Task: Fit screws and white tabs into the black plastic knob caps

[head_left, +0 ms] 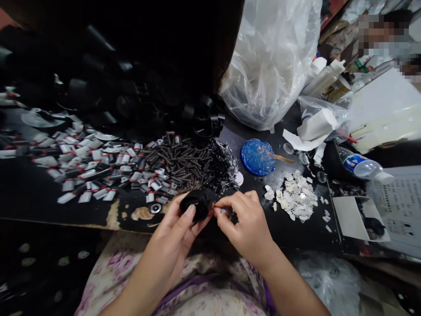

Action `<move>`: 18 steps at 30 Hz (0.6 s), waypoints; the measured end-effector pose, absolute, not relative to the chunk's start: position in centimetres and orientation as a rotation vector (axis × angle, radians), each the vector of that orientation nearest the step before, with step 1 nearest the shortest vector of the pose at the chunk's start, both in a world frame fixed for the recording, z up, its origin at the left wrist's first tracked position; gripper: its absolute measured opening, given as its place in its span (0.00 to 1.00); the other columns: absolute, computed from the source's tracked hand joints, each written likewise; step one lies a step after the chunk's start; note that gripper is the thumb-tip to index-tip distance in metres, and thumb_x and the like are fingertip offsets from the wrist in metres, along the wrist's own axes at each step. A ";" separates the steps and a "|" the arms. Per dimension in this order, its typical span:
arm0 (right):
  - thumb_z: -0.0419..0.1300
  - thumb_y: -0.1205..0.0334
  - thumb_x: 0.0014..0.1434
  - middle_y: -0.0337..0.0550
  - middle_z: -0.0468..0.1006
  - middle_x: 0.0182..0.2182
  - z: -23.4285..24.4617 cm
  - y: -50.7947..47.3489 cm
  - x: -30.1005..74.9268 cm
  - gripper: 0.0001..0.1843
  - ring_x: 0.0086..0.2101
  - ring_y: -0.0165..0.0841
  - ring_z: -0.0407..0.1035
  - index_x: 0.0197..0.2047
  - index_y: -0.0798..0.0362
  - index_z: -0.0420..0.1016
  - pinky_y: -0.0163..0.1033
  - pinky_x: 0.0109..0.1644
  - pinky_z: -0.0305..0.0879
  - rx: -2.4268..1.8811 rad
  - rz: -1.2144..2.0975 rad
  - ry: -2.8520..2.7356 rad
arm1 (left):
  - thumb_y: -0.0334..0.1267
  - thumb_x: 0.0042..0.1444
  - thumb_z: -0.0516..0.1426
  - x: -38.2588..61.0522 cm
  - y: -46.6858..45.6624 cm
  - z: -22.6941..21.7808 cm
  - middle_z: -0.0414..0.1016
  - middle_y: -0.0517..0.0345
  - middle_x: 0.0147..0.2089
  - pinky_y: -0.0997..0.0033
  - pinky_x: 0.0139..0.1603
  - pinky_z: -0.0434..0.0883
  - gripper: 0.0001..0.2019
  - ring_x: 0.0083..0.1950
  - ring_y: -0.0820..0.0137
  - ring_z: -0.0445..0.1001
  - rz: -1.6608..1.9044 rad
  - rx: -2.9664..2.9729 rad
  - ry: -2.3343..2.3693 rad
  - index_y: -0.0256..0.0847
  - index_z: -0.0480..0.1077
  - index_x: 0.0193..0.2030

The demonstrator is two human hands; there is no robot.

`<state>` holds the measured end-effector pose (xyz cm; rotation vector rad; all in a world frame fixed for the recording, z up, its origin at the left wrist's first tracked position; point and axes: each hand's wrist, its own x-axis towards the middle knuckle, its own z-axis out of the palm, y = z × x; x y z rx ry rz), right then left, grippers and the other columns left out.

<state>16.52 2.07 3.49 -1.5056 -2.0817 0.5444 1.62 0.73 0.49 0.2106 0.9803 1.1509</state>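
Note:
A round, hollow black plastic part [196,202] rests in my left hand [176,228], with the thumb over its rim and the fingers wrapped beneath. Close against its right side is my right hand [245,224], thumb and forefinger pinched together. Whatever lies in that pinch is too small to make out. Just beyond the hands lie a heap of dark metal springs [187,162] and a pile of small black and grey pieces [225,166]. Left of them spreads a heap of grey and white plastic pieces with red bands [95,162].
A blue lid with clear grease [258,157] holds a wooden stick [281,158]. Thin white plates [297,195] lie to the right, near an open white box [351,217] and a plastic bottle [365,166]. A large clear bag [269,61] stands behind. Another person [384,35] is at upper right.

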 end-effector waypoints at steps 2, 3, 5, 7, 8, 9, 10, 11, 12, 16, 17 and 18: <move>0.59 0.68 0.62 0.37 0.78 0.31 3.6 2.0 16.5 0.04 0.32 0.30 0.68 0.35 0.52 0.74 0.41 0.43 0.55 -1.503 0.558 -2.060 | 0.42 0.56 0.64 1.5 0.7 0.3 0.81 0.58 0.48 0.69 0.53 0.76 0.11 0.51 0.65 0.77 1.139 0.242 0.980 0.47 0.76 0.46; 0.59 0.68 0.62 0.37 0.78 0.30 3.8 2.0 16.5 0.04 0.32 0.30 0.68 0.35 0.52 0.73 0.40 0.43 0.56 -1.494 0.571 -2.035 | 0.42 0.56 0.65 1.4 0.7 0.3 0.81 0.58 0.49 0.69 0.54 0.75 0.12 0.52 0.64 0.77 1.129 0.250 0.978 0.48 0.76 0.47; 0.59 0.69 0.62 0.36 0.78 0.29 3.9 2.0 16.4 0.05 0.31 0.30 0.68 0.34 0.52 0.73 0.40 0.43 0.56 -1.467 0.558 -2.001 | 0.42 0.54 0.66 1.5 0.6 0.1 0.81 0.59 0.49 0.71 0.53 0.75 0.14 0.53 0.65 0.77 1.101 0.256 0.987 0.49 0.76 0.48; 0.59 0.70 0.62 0.37 0.77 0.28 3.9 1.9 16.4 0.05 0.30 0.29 0.68 0.34 0.53 0.73 0.41 0.42 0.55 -1.452 0.492 -2.023 | 0.41 0.52 0.68 1.6 0.5 0.1 0.82 0.61 0.47 0.75 0.51 0.76 0.15 0.51 0.67 0.78 1.069 0.263 0.991 0.51 0.77 0.47; 0.59 0.70 0.61 0.37 0.77 0.28 3.8 1.9 16.4 0.05 0.30 0.29 0.67 0.34 0.53 0.74 0.41 0.42 0.55 -1.451 0.449 -2.050 | 0.40 0.51 0.68 1.7 0.4 0.1 0.82 0.61 0.45 0.76 0.49 0.76 0.15 0.49 0.68 0.79 1.053 0.274 0.981 0.51 0.77 0.46; 0.59 0.71 0.61 0.37 0.76 0.27 3.7 1.9 16.4 0.05 0.29 0.29 0.67 0.34 0.54 0.74 0.42 0.42 0.54 -1.450 0.412 -2.077 | 0.40 0.50 0.69 1.8 0.3 0.1 0.83 0.62 0.44 0.78 0.47 0.76 0.15 0.48 0.69 0.79 1.040 0.292 0.963 0.51 0.77 0.45; 0.59 0.71 0.61 0.37 0.76 0.27 3.6 1.8 16.4 0.05 0.29 0.29 0.67 0.34 0.54 0.74 0.42 0.42 0.53 -1.445 0.387 -2.098 | 0.40 0.49 0.69 1.8 0.3 0.0 0.83 0.62 0.43 0.79 0.46 0.76 0.15 0.47 0.70 0.80 1.032 0.317 0.943 0.50 0.77 0.45; 0.59 0.71 0.62 0.37 0.76 0.27 3.4 1.8 16.4 0.05 0.29 0.29 0.66 0.34 0.55 0.74 0.42 0.42 0.53 -1.436 0.368 -2.111 | 0.40 0.49 0.69 1.9 0.2 0.0 0.83 0.62 0.42 0.79 0.46 0.76 0.15 0.46 0.70 0.80 1.026 0.338 0.928 0.50 0.77 0.44; 0.59 0.70 0.62 0.37 0.75 0.27 3.3 1.8 16.5 0.05 0.29 0.29 0.66 0.34 0.55 0.74 0.42 0.42 0.52 -1.423 0.347 -2.118 | 0.40 0.49 0.69 1.9 0.2 -0.1 0.83 0.61 0.42 0.78 0.46 0.76 0.15 0.46 0.69 0.80 1.019 0.354 0.920 0.49 0.77 0.44; 0.57 0.71 0.62 0.35 0.72 0.25 3.3 2.0 16.6 0.08 0.27 0.29 0.61 0.32 0.54 0.73 0.41 0.40 0.50 -1.378 0.287 -2.169 | 0.43 0.50 0.69 1.8 0.3 -0.8 0.83 0.60 0.40 0.75 0.45 0.77 0.15 0.45 0.68 0.81 0.994 0.359 0.915 0.47 0.76 0.44; 0.56 0.71 0.62 0.35 0.71 0.24 3.3 2.1 16.6 0.08 0.27 0.29 0.60 0.31 0.54 0.73 0.41 0.39 0.49 -1.378 0.278 -2.185 | 0.44 0.50 0.68 1.7 0.4 -1.0 0.83 0.60 0.40 0.75 0.45 0.77 0.15 0.45 0.68 0.81 0.990 0.369 0.917 0.47 0.75 0.44; 0.56 0.72 0.62 0.35 0.71 0.24 3.3 2.1 16.6 0.09 0.27 0.29 0.60 0.31 0.54 0.72 0.41 0.39 0.49 -1.384 0.274 -2.201 | 0.44 0.50 0.68 1.6 0.5 -1.2 0.83 0.60 0.40 0.75 0.46 0.76 0.15 0.45 0.67 0.81 0.983 0.397 0.919 0.47 0.75 0.44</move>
